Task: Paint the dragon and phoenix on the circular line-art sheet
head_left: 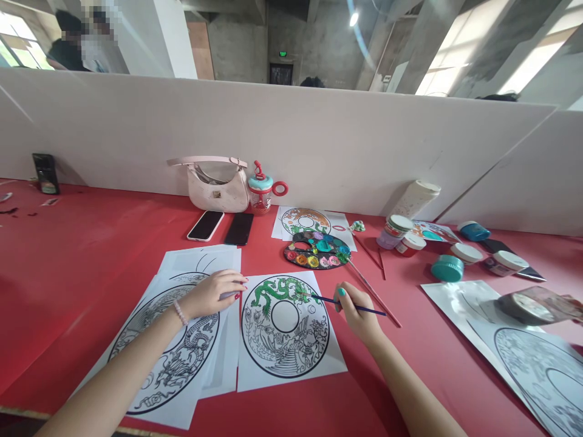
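Note:
My right hand [357,309] pinches a blue paintbrush [371,311], its tip on the green dragon at the top of a round line drawing [285,358]. The phoenix in the lower part of that ring is uncoloured. My left hand [216,294] rests near the drawing's left edge, over a stack of uncoloured sheets [182,388], fingers stretched out and slightly bent, with a beaded bracelet at the wrist. Just behind the drawing sits a black palette [298,260] with several paint colours, and a second brush [376,295] leans on its right edge.
Behind lie two phones [206,226], a pink handbag [218,193], a lidded cup [261,193] and a partly coloured sheet [276,227]. Several paint jars [447,268] and more drawings [523,364] are on the right, where another person's hand [574,306] holds a container. A white partition [319,145] stands behind.

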Demonstrator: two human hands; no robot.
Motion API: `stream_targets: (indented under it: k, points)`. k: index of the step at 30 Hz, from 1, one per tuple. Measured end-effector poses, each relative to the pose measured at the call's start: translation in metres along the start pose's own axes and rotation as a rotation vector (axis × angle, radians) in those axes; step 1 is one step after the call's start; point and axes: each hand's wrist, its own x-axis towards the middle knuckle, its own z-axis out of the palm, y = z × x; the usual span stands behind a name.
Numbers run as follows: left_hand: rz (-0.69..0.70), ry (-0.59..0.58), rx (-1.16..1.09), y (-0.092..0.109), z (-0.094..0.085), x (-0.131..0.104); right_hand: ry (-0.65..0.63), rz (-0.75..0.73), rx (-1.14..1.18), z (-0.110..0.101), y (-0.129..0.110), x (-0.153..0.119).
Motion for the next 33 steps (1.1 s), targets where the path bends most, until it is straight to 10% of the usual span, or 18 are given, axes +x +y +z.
stream_targets:
  k: [33]
  points:
    - [-0.005,-0.002,-0.016,-0.0012,0.0006,-0.0005,-0.028,0.012,0.012,0.0021,-0.0011,-0.0008]
